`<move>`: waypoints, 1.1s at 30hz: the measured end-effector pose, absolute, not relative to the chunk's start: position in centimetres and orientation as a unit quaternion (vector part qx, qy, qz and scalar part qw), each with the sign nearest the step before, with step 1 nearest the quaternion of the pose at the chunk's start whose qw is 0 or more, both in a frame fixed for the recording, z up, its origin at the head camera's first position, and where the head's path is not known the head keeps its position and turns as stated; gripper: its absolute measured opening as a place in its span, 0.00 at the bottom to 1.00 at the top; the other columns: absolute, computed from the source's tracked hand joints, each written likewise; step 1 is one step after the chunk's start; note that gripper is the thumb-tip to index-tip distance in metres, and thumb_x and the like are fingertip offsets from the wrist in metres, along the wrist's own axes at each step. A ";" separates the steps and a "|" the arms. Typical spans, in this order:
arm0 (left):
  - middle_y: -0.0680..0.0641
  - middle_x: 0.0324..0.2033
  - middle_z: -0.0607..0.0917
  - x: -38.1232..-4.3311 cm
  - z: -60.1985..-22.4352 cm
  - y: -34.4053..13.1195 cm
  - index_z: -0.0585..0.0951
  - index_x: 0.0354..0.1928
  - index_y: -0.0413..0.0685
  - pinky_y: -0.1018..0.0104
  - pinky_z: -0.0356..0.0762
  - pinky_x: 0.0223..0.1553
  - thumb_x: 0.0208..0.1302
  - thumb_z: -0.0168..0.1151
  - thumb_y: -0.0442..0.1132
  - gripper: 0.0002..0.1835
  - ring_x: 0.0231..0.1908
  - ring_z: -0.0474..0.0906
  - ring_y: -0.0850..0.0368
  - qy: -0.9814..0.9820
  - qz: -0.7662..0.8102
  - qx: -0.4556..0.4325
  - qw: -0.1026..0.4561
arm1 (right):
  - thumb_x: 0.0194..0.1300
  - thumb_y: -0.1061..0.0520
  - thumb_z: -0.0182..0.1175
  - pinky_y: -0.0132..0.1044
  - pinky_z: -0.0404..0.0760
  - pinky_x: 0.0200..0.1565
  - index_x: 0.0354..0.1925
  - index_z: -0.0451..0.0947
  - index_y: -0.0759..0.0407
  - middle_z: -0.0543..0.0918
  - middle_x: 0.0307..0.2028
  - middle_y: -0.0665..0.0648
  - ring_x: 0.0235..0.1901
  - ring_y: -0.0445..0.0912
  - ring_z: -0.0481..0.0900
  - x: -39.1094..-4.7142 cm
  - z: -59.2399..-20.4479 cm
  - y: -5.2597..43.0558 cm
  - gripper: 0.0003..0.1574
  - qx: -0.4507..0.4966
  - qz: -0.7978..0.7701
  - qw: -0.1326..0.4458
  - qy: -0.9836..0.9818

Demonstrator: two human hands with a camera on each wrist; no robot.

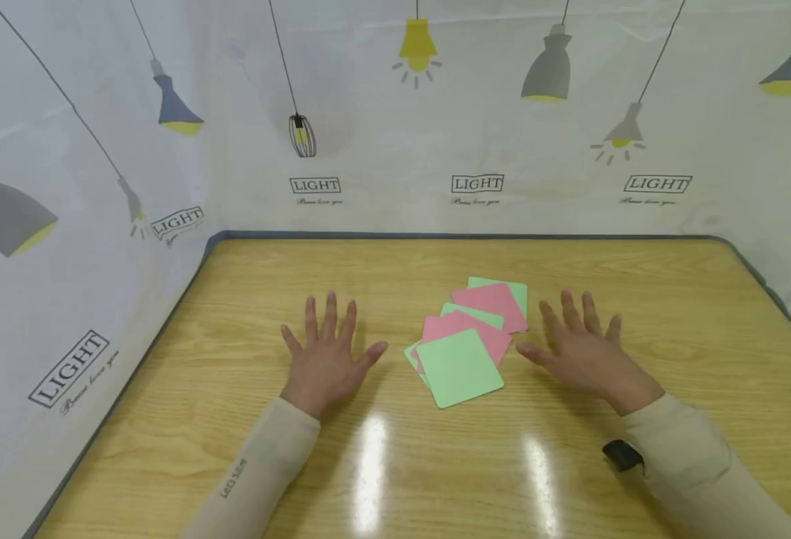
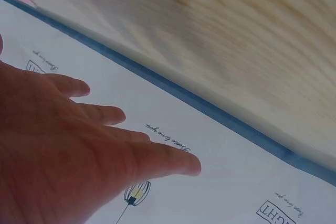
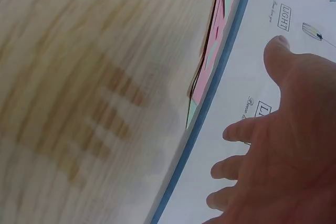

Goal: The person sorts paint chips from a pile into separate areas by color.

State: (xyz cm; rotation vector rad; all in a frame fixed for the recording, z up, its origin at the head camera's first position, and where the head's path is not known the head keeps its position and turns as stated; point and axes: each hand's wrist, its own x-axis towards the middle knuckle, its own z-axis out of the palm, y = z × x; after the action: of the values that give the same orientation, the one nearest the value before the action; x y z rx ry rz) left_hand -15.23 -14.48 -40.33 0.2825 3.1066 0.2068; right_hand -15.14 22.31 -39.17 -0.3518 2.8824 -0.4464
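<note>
Several square cards with rounded corners, pink and light green, lie overlapped in a loose fanned pile in the head view. The nearest green card (image 1: 459, 368) lies on top, and a pink card (image 1: 491, 305) shows further back. To the left of the pile is my left hand (image 1: 326, 367), fingers spread, holding nothing. My right hand (image 1: 587, 355) is on the other side, also spread, its thumb close to the pile but apart from it. Both wrist views show the hands (image 2: 68, 145) (image 3: 294, 145) with straight fingers. Parts of the lower cards are hidden.
The wood-grain table (image 1: 166, 389) has a dark blue edge strip (image 1: 470, 236) along the back and sides. A white curtain-like wall (image 1: 382, 112) printed with lamps and "LIGHT" surrounds it. A black object (image 1: 622, 454) sits under the right sleeve.
</note>
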 end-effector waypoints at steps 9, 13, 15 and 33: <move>0.38 0.74 0.54 -15.3 -39.7 -12.3 0.60 0.73 0.40 0.34 0.38 0.67 0.69 0.41 0.70 0.46 0.74 0.36 0.39 0.980 0.077 0.174 0.050 | 0.64 0.38 0.63 0.67 0.44 0.66 0.72 0.54 0.71 0.51 0.72 0.74 0.72 0.68 0.41 -15.4 -39.1 20.2 0.56 -0.235 -0.201 0.083 0.948; 0.39 0.70 0.61 -15.3 -39.7 -10.9 0.64 0.70 0.39 0.48 0.43 0.70 0.69 0.51 0.64 0.41 0.72 0.46 0.41 0.956 0.103 0.266 0.068 | 0.59 0.45 0.70 0.58 0.61 0.64 0.68 0.62 0.71 0.62 0.69 0.69 0.68 0.64 0.58 -15.7 -39.2 18.6 0.50 -0.280 -0.203 0.087 0.934; 0.40 0.69 0.62 -15.1 -39.8 -10.1 0.64 0.69 0.40 0.54 0.45 0.70 0.67 0.55 0.63 0.40 0.72 0.49 0.42 0.946 0.109 0.297 0.073 | 0.57 0.47 0.72 0.55 0.66 0.62 0.66 0.66 0.69 0.65 0.67 0.66 0.66 0.62 0.62 -15.9 -39.3 17.8 0.48 -0.302 -0.198 0.087 0.929; 0.38 0.65 0.64 -14.2 -41.0 -6.5 0.66 0.67 0.40 0.56 0.57 0.67 0.62 0.60 0.64 0.42 0.68 0.57 0.42 0.937 0.023 0.344 0.057 | 0.49 0.46 0.77 0.56 0.63 0.64 0.62 0.70 0.63 0.63 0.67 0.65 0.67 0.63 0.59 -16.9 -40.3 16.0 0.47 -0.359 -0.181 0.119 0.908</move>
State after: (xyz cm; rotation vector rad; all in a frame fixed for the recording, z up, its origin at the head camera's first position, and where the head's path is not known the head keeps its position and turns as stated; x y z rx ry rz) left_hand -14.22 -6.47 -41.03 1.0420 2.8415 0.0702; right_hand -16.92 15.98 -40.26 -1.0510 2.6541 -0.5299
